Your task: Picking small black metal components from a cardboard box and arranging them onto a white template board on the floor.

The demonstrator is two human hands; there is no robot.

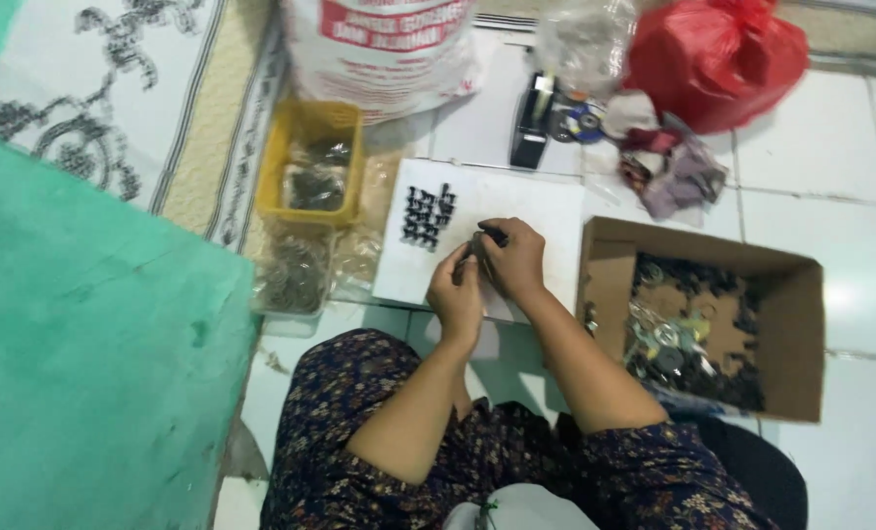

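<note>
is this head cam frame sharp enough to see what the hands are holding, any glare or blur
Head view: soft and slightly smeared overall; the small dark part pinched between the left hand and right hand is too blurred to identify. Glare washes out the white floor tiles at right and flattens the white board. Shadow hides detail inside the cardboard box.

Two hands: left hand, right hand, both at one small dark part. One white board on the floor. One cluster of small black parts on it, too small to count singly. One yellow basket far left. One cardboard box right, with many loose metal pieces, uncountable. One red bag far right. One white sack far. One clear tray left.
</note>
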